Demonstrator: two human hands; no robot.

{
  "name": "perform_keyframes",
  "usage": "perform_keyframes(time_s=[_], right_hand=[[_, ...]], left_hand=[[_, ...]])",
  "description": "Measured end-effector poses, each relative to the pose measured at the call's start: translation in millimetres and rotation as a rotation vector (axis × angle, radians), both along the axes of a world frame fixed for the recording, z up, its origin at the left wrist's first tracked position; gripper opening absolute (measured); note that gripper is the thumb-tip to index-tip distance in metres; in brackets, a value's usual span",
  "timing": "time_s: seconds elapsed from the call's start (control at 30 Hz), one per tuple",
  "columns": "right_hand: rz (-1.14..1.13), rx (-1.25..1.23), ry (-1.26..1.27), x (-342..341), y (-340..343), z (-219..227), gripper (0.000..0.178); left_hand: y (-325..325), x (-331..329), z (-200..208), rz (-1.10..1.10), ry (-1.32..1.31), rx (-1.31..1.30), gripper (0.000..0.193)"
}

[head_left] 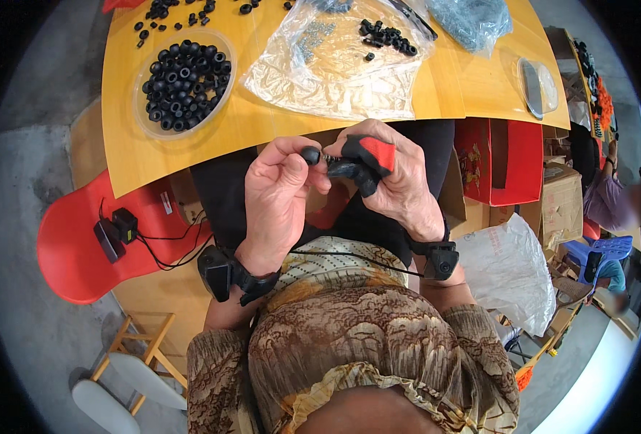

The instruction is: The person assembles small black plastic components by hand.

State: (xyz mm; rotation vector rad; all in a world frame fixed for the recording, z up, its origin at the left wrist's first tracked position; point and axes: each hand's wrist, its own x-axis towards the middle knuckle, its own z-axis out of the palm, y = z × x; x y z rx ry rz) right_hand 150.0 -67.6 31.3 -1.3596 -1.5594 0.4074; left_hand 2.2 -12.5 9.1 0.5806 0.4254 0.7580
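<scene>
- In the middle of the frame, a smooth, rounded black cap point(310, 155) sits between the thumb and forefinger of the left hand point(276, 188), their tips pinched together on it.
- Just right of it, a thin coiled piece point(328, 158) reaches toward the right hand point(407, 170), whose fingers are bent close together; their exact grip is hidden.
- Red-and-black coverings point(375, 150) wrap some right-hand fingers.
- Upper left, a round translucent plastic bowl point(145, 117) holds glossy black hollow parts point(183, 74).
- Upper centre, crinkled clear plastic point(328, 94) lies on the yellow wood-grained table point(126, 148).
</scene>
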Motion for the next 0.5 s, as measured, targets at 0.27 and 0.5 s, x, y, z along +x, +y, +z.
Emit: perform_keyframes(time_s=[0.27, 0.5], right_hand=[[-0.034, 0.025, -0.118, -1.6, -3.6, 1.3, 0.023], [-0.024, 0.035, -0.213, -0.7, -3.7, 4.2, 0.020]], left_hand=[[-2.9, -0.9, 0.0, 0.049, 0.093, 0.124, 0.020], [-0.5, -4.0, 0.2, 0.037, 0.177, 0.237, 0.015]])
